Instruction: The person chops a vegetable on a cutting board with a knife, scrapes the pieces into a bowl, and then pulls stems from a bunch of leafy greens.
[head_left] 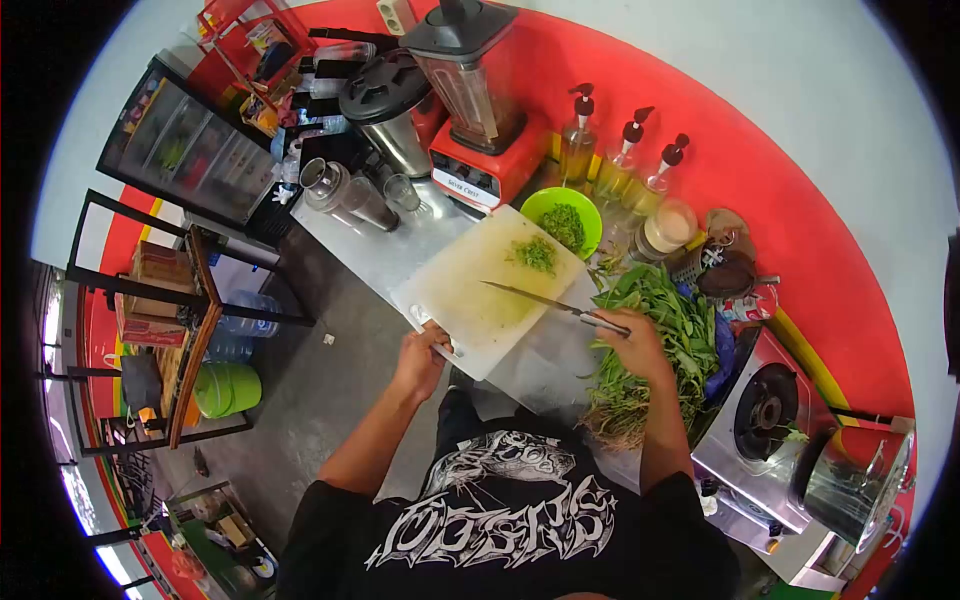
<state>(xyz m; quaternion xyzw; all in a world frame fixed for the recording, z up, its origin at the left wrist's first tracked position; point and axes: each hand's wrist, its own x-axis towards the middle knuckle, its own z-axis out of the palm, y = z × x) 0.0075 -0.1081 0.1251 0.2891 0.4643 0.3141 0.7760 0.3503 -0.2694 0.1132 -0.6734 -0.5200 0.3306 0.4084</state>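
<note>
My left hand [422, 358] is wrapped round the handle edge of a white cutting board [455, 285], which is tilted beside a green bowl. In my right hand [634, 346] is a knife [540, 300], its blade lying over the board and pointing left. Chopped greens [534, 254] sit near the board's far corner. More chopped greens [564, 226] fill part of the green bowl [592, 243] just beyond the board. Close to my right hand lies a large bunch of leafy greens [660, 310] with its roots toward me.
A red blender [483, 160], a steel container [398, 125] and a shaker [325, 185] stand behind the board. Pump bottles [578, 145] line the red wall. A gas stove [765, 410] with a pot [858, 480] is at right, a shelf [205, 300] at left.
</note>
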